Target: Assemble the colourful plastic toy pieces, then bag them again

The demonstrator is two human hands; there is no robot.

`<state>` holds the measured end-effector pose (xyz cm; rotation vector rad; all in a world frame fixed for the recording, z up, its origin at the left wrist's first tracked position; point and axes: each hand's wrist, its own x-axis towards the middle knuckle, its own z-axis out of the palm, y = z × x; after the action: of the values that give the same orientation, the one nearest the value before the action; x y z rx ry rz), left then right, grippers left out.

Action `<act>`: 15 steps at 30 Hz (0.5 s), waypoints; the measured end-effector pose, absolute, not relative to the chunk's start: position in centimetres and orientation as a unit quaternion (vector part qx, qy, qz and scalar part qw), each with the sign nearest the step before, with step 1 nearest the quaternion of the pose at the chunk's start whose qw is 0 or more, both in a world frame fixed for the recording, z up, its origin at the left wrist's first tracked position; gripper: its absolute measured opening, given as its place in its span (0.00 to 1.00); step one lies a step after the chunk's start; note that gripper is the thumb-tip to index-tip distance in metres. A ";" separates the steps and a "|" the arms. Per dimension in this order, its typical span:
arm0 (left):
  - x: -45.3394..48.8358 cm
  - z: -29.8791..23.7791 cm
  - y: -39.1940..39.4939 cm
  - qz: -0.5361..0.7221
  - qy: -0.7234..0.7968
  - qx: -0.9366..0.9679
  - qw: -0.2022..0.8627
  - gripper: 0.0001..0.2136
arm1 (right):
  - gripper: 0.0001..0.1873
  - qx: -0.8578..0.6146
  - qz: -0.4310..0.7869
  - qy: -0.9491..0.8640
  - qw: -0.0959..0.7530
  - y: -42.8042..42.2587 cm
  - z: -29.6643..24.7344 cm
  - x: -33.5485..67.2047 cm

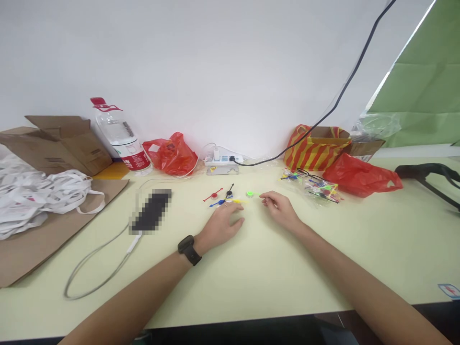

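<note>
My right hand (282, 210) has its thumb and fingers pinched on one end of a green arrow spinner (250, 193), whose round hub points left on the table. With the thumb apart and fingers stretched forward, my left hand (221, 224) lies low over the table, a black watch on its wrist. Just beyond its fingertips are a blue arrow spinner (217, 203) and a yellow arrow spinner (237, 201), partly covered by the fingers; whether they touch, I cannot tell. Behind them lie a red arrow spinner (214, 195) and a black arrow spinner (229, 193).
Clear bags of colourful spinners (321, 189) lie right, beside a red plastic bag (361, 175) and striped bag (312, 146). A power strip (223, 159) stands against the wall. Left are a pixelated dark device (153, 211) on a cable, a large bottle (125, 141) and white straps (46, 191).
</note>
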<state>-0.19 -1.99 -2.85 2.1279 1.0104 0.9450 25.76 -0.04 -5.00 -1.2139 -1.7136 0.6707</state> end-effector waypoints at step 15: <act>-0.4 -3.0 -1.7 0.347 0.384 0.806 0.287 0.31 | 0.13 -0.477 0.410 -0.655 0.420 -1.3 -2.3 25.7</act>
<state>-0.43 -1.72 -2.97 2.1530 1.0258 0.9274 25.69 -1.34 -2.33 -1.1947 -1.6416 1.0273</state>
